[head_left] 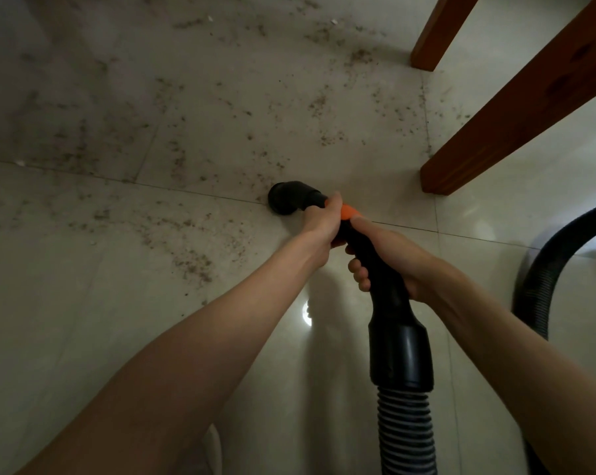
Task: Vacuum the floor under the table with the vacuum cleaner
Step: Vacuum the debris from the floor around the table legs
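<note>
**Both hands on wand, nozzle at edge of the dirt patch**

Head view: looking down at a pale tiled floor (pixel 84 337). The left hand (pixel 319 224) is wrapped around the vacuum wand (pixel 375 262) up near the front, fingers curled over it by the orange band (pixel 348 211). The right hand (pixel 389 258) grips the same wand just behind, fingers curled under the black tube. Both grips are closed on the wand. The black nozzle (pixel 286 197) sits at floor level just beyond the left hand, right at a tile joint; contact with the tile can't be confirmed. The ribbed hose (pixel 406 433) runs back toward the near edge, and a second loop of it arcs at the right.

Brown debris (pixel 193 258) is scattered widely to the left and far side of the nozzle, thick in patches. Two wooden table legs (pixel 516 111) stand to the right and far right. The floor near the hands looks cleaner, so I judge the job is partly done, with most of the dirt still ahead.

Risks:
- The small nozzle covers a narrow strip, so a fast sweep likely leaves streaks.
- Swinging right could knock the wand into the nearer leg.
- The hose loop at right may snag that leg and jerk the wand.
- Lifting the nozzle off the tile loses suction and may scatter grit.
</note>
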